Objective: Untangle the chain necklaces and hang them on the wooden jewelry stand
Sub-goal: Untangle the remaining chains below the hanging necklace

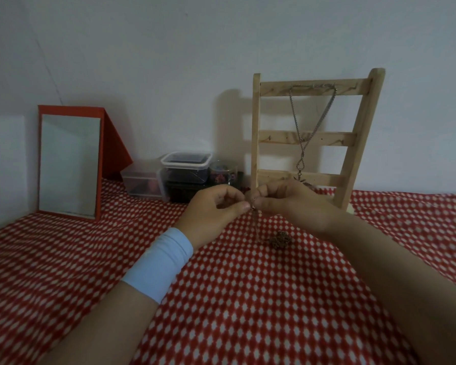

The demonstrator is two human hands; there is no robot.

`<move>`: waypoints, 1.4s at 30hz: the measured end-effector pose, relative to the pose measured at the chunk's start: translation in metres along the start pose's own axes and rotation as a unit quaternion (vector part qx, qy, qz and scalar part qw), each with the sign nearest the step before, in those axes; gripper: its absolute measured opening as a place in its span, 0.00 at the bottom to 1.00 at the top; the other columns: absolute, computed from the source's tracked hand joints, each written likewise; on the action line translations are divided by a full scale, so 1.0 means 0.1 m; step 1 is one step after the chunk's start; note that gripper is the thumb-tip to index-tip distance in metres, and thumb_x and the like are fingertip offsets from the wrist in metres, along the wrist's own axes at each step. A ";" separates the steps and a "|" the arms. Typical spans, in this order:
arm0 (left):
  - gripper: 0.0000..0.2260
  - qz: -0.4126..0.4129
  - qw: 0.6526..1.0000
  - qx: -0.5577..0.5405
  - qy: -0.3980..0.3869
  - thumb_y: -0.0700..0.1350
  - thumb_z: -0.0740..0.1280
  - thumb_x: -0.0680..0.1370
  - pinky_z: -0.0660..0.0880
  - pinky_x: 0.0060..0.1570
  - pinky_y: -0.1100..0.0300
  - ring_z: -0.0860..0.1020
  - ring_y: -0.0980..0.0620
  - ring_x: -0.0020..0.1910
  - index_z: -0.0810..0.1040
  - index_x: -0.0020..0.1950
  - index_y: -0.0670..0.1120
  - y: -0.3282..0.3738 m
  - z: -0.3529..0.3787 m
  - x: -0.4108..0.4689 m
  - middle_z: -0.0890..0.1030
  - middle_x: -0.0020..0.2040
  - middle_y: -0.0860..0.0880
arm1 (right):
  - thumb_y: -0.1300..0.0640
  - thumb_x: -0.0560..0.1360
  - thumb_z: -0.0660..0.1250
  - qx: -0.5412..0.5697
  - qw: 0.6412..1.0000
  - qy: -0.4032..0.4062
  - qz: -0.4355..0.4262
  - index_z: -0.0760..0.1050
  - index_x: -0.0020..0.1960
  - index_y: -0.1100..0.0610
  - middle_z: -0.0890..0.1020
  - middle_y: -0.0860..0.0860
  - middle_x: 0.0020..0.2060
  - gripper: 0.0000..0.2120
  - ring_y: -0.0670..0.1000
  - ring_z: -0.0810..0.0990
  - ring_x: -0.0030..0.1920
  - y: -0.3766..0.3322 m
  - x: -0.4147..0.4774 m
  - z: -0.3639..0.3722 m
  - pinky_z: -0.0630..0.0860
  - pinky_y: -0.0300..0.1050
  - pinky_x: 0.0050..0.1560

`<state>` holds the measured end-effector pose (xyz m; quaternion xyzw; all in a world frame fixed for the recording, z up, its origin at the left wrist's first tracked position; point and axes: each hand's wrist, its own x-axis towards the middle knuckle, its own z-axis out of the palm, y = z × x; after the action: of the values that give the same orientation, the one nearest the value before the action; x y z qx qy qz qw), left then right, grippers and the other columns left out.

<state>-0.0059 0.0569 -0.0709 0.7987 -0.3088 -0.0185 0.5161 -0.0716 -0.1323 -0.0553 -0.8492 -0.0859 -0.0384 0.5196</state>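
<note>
Left hand point(213, 214) and right hand point(287, 204) meet fingertip to fingertip, each pinching a thin chain necklace point(279, 239) whose bunched end rests on the red-and-white patterned cloth point(248, 299) below. Just behind them is the wooden jewelry stand point(256, 127), with a silver necklace point(297, 127) hung from its top rung. A red-framed mirror point(69, 164) leans at left.
</note>
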 end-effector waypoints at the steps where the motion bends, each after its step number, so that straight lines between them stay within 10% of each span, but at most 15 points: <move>1: 0.04 -0.002 1.000 -0.011 0.000 0.46 0.71 0.76 0.75 0.53 0.66 0.80 0.62 0.48 0.80 0.50 0.53 0.01 0.01 0.00 0.83 0.47 0.56 | 0.59 0.82 0.64 0.003 1.000 0.005 -0.004 0.83 0.51 0.57 0.87 0.50 0.44 0.09 0.47 0.85 0.47 -0.01 -0.01 0.01 0.79 0.41 0.53; 7: 0.05 -0.032 0.996 -0.081 -0.028 0.43 0.73 0.75 0.78 0.52 0.64 0.84 0.57 0.47 0.84 0.50 0.49 0.05 0.06 -0.05 0.86 0.46 0.52 | 0.60 0.81 0.67 0.018 0.997 0.068 -0.024 0.82 0.48 0.63 0.83 0.48 0.35 0.07 0.39 0.79 0.34 -0.07 0.01 0.05 0.75 0.31 0.38; 12: 0.03 -0.081 0.989 -0.117 -0.044 0.40 0.71 0.75 0.77 0.54 0.55 0.82 0.50 0.44 0.84 0.45 0.44 0.09 0.02 -0.03 0.85 0.42 0.45 | 0.51 0.84 0.61 -0.018 0.999 0.034 0.004 0.79 0.48 0.68 0.82 0.62 0.40 0.20 0.55 0.80 0.41 -0.07 -0.01 0.11 0.76 0.55 0.53; 16: 0.09 -0.121 0.970 -0.207 -0.043 0.40 0.68 0.73 0.74 0.55 0.49 0.79 0.48 0.45 0.83 0.35 0.48 0.04 -0.01 0.01 0.82 0.37 0.48 | 0.51 0.84 0.60 -0.058 0.997 -0.046 0.039 0.79 0.51 0.65 0.82 0.59 0.42 0.18 0.52 0.81 0.43 -0.10 -0.02 0.13 0.79 0.42 0.51; 26: 0.10 -0.115 0.985 -0.039 -0.123 0.39 0.66 0.75 0.73 0.49 0.57 0.78 0.53 0.41 0.80 0.35 0.48 0.09 -0.06 0.02 0.81 0.37 0.51 | 0.56 0.83 0.62 0.101 0.994 0.038 0.025 0.79 0.39 0.58 0.80 0.48 0.34 0.16 0.46 0.78 0.37 -0.08 0.00 0.18 0.77 0.37 0.44; 32: 0.12 -0.122 0.942 -0.293 -0.107 0.38 0.61 0.74 0.74 0.56 0.47 0.78 0.40 0.47 0.81 0.35 0.44 0.14 -0.08 0.02 0.80 0.43 0.39 | 0.49 0.82 0.56 0.133 0.987 -0.050 0.076 0.74 0.45 0.61 0.77 0.54 0.37 0.17 0.53 0.75 0.40 -0.03 0.02 0.24 0.72 0.53 0.51; 36: 0.10 -0.137 0.906 -0.378 -0.130 0.42 0.59 0.73 0.72 0.45 0.56 0.75 0.50 0.38 0.74 0.33 0.44 0.21 -0.07 -0.04 0.78 0.37 0.46 | 0.42 0.79 0.62 0.071 0.995 -0.008 0.067 0.81 0.53 0.61 0.85 0.50 0.47 0.22 0.51 0.83 0.49 -0.02 0.01 0.20 0.77 0.50 0.61; 42: 0.16 -0.171 0.957 -0.175 -0.153 0.39 0.58 0.82 0.70 0.48 0.55 0.69 0.51 0.34 0.67 0.33 0.44 0.18 -0.03 -0.05 0.70 0.34 0.44 | 0.48 0.79 0.63 0.225 0.974 0.017 0.025 0.76 0.45 0.63 0.78 0.56 0.42 0.17 0.53 0.78 0.45 -0.08 -0.01 0.13 0.75 0.50 0.55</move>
<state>-0.0174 0.0569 -0.0557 0.7241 -0.2347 -0.2824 0.5838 -0.0739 -0.1175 -0.0545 -0.7114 -0.0628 -0.0193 0.6997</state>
